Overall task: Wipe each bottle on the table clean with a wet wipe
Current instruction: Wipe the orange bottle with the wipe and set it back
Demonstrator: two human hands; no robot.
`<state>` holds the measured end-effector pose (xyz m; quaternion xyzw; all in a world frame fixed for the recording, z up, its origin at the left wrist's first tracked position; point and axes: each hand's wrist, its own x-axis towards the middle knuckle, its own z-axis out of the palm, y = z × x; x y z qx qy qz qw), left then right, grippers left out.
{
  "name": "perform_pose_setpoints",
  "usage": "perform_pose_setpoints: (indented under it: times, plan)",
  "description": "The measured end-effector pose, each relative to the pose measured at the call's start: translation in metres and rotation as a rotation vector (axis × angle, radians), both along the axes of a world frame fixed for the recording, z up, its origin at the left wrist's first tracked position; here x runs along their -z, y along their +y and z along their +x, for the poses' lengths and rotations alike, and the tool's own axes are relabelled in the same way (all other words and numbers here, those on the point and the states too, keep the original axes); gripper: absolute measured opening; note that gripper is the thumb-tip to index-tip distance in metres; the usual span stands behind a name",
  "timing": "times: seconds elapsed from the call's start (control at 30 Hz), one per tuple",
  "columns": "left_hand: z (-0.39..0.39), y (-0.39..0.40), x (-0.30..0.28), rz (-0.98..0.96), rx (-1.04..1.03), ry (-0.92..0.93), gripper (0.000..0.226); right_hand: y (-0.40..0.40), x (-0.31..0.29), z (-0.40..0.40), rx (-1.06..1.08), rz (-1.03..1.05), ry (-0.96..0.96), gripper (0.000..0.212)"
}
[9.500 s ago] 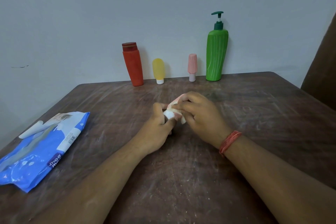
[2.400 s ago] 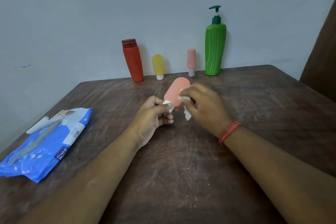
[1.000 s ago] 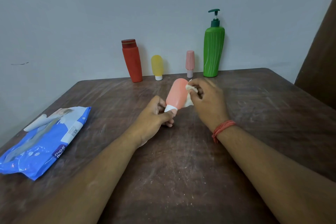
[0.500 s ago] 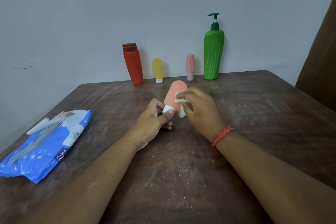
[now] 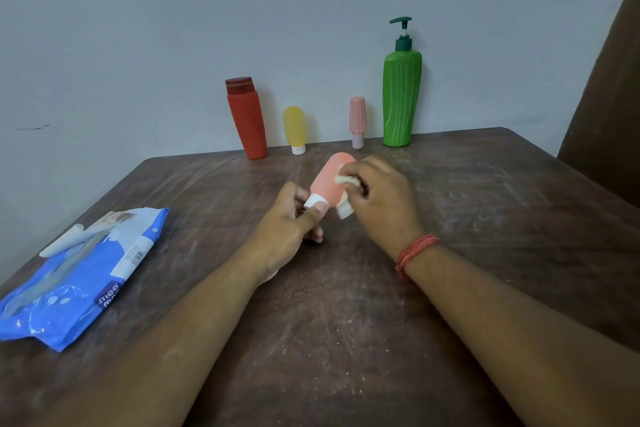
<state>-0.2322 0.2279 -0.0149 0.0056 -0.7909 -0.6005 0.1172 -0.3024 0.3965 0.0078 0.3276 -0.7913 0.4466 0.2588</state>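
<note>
Above the table (image 5: pixel 485 218), mid-way, left hand (image 5: pixel 287 222) pinches white cap of salmon bottle (image 5: pixel 329 180), tilted, base up. Right hand (image 5: pixel 381 198), fingers curled, presses wet wipe (image 5: pixel 344 180) vs bottle's side. Behind salmon bottle, at wall: red (image 5: pixel 246 118), yellow (image 5: pixel 294 128), pink (image 5: pixel 357 121), green pump bottle (image 5: pixel 401 97). Wipes pack (image 5: pixel 76 274) far left of it.

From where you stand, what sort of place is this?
Probably a plain room at home, though I cannot be sure: a worn wooden table pushed against a bare wall, toiletry bottles such as the green pump bottle, and a wet-wipe pack.
</note>
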Motion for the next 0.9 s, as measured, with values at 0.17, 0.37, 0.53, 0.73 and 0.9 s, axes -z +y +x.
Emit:
perform_pose_setpoints:
  times: [0.17, 0.37, 0.53, 0.73, 0.9]
  plan:
    - [0.001, 0.000, 0.000, -0.086, 0.042, -0.012, 0.013, 0.012, 0.000, -0.013, 0.103, -0.127, -0.113, 0.020]
    - [0.000, -0.001, 0.002, 0.072, -0.025, 0.026, 0.016, -0.008, 0.012, 0.012, -0.147, 0.043, -0.047, 0.017]
    - [0.002, 0.001, -0.001, 0.009, -0.005, -0.001, 0.024, -0.005, 0.008, -0.001, -0.030, -0.071, -0.044, 0.020]
    - [0.003, 0.002, -0.001, -0.111, 0.016, 0.007, 0.010, 0.017, 0.005, -0.018, 0.050, -0.162, -0.178, 0.019]
    - [0.003, 0.001, -0.001, 0.059, -0.047, 0.019, 0.011, -0.004, 0.014, 0.009, -0.169, 0.055, -0.060, 0.017]
